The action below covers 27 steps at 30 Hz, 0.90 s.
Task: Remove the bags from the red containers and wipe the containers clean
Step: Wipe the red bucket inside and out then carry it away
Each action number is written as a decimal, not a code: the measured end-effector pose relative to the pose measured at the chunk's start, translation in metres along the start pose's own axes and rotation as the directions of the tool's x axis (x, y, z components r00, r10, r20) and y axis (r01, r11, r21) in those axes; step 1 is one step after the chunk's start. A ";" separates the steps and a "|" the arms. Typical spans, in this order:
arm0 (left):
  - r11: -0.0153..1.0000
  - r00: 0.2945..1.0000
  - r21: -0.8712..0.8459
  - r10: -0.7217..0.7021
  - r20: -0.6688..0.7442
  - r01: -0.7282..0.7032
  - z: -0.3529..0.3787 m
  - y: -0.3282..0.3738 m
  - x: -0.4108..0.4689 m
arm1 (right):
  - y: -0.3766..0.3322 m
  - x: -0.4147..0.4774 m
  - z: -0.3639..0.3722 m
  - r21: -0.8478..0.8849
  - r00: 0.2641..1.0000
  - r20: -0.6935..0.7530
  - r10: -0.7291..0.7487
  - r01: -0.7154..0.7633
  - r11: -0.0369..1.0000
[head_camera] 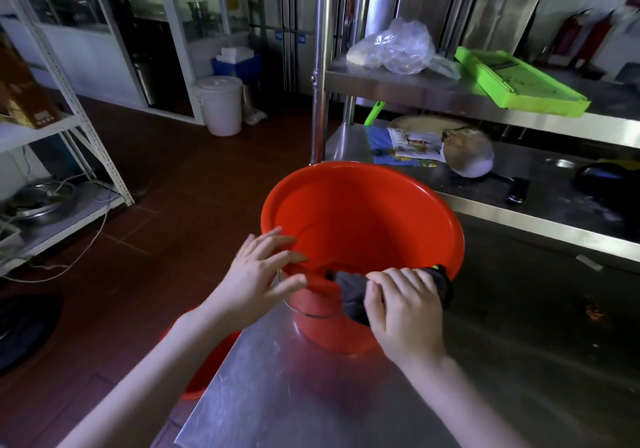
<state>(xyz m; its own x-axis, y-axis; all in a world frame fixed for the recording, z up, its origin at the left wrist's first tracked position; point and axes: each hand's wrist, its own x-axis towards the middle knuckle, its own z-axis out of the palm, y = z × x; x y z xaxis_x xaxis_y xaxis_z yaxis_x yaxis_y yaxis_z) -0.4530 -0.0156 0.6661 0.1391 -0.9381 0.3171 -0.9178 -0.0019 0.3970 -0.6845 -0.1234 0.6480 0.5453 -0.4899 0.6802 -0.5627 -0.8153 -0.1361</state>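
A red bucket [360, 215] stands on the steel table [277, 395], with no bag inside it. A dark grey cloth [351, 291] is draped over its near rim. My right hand [403, 312] grips that cloth against the rim, fingers curled over it. My left hand [261, 267] rests on the rim's left side with fingers spread and fairly straight. A second red container [207, 368] shows partly below the table's left edge, mostly hidden by my left arm.
A steel shelf unit [485, 101] behind the bucket carries a clear plastic bag [398, 49] and a green tray [519, 83]; bowls and papers lie on the lower level. A white lidded bucket [221, 104] stands on the red tile floor. A white rack [59, 135] is at left.
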 end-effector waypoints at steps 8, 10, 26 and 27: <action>0.992 0.997 0.103 0.076 -0.021 -0.073 0.012 -0.001 -0.002 | 0.111 0.029 -0.021 0.142 0.990 0.134 -0.035 0.016 0.990; 0.990 0.995 0.116 0.085 -0.047 -0.079 0.021 0.010 0.001 | 0.108 0.028 -0.020 0.112 0.990 0.130 0.049 -0.064 0.992; 0.958 0.956 -0.099 -0.280 -0.092 0.271 0.014 0.004 0.018 | -0.005 -0.011 -0.018 0.005 0.997 0.081 -0.004 0.004 1.000; 0.918 0.925 -0.161 -0.375 -0.054 0.363 0.010 -0.001 0.026 | -0.007 -0.017 -0.020 0.013 0.996 0.090 -0.029 0.028 1.000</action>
<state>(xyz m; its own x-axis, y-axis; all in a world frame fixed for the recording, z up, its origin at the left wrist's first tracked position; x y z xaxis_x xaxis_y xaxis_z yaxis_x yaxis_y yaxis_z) -0.4516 -0.0432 0.6654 0.4933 -0.8486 0.1913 -0.7324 -0.2864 0.6177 -0.7019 -0.1029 0.6516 0.6152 -0.4920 0.6161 -0.5391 -0.8327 -0.1267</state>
